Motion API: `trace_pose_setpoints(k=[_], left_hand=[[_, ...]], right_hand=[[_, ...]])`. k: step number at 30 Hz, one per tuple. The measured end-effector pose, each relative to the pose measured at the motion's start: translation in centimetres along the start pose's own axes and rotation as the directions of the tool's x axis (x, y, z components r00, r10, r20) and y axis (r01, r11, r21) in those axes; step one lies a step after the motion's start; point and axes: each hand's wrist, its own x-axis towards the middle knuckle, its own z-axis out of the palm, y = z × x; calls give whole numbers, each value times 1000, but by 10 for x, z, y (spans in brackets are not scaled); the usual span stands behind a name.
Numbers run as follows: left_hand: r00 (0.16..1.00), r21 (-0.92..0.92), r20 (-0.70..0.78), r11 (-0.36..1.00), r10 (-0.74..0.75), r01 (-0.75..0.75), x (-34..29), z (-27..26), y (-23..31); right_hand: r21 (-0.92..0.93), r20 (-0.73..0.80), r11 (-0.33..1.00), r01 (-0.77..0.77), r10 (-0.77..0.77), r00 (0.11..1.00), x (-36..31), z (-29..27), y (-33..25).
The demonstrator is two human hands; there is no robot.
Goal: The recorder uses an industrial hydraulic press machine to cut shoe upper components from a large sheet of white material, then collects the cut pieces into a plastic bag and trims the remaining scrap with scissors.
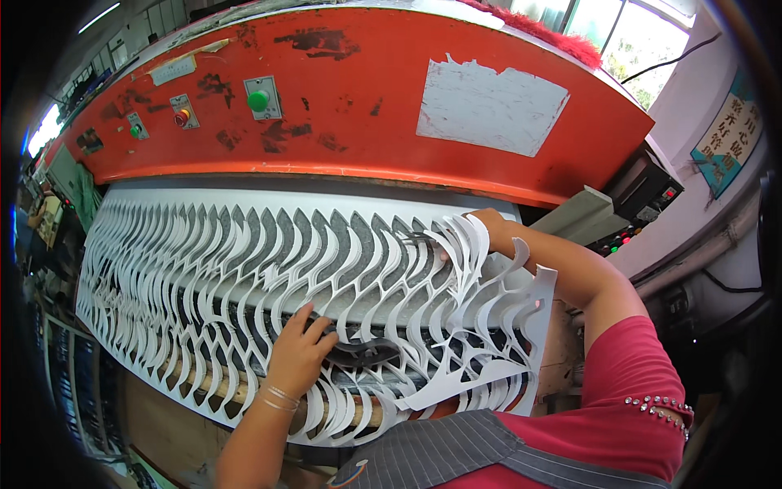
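Observation:
A large white sheet (309,287) lies before me, cut into rows of curved openings with many loose crescent strips in it. At its right part, my right hand (487,231) is closed on a bunch of white curved strips (466,248); most of its fingers are hidden behind them. Near the middle, my left hand (300,346) has its fingers bent round the end of a dark curved piece (365,353), which looks like a cutting die. Its thumb is out of sight. Close to the right hand, a small dark shape (417,236) rests on the sheet.
An orange-red machine beam (366,122) spans the far side, with a green button (258,101) and a red knob (182,117). A black control box (643,191) stands to the right. At the lower left is a metal rack (73,367).

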Motion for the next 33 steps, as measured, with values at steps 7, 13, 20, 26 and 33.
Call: trace_pose_setpoints(k=[7,13,20,26,33], left_hand=[[915,-151,-223,940,-335,307,-18,-44,-11],[870,-358,-335,903,-361,237,43,-45,-16],[975,-407,-193,913,-110,22,169,-25,-1],[991,-306,-20,942,134,-134,244,19,34],[912,-64,336,972,236,-228,294,93,59]], right_hand=[[139,-151,940,312,-292,945,-15,16,11],[134,136,926,352,-369,919,-31,24,-66],[175,-27,952,251,-251,968,-114,15,-58],[343,-250,938,41,49,967,-191,37,9],[814,-349,575,-81,596,723,-254,150,57]])
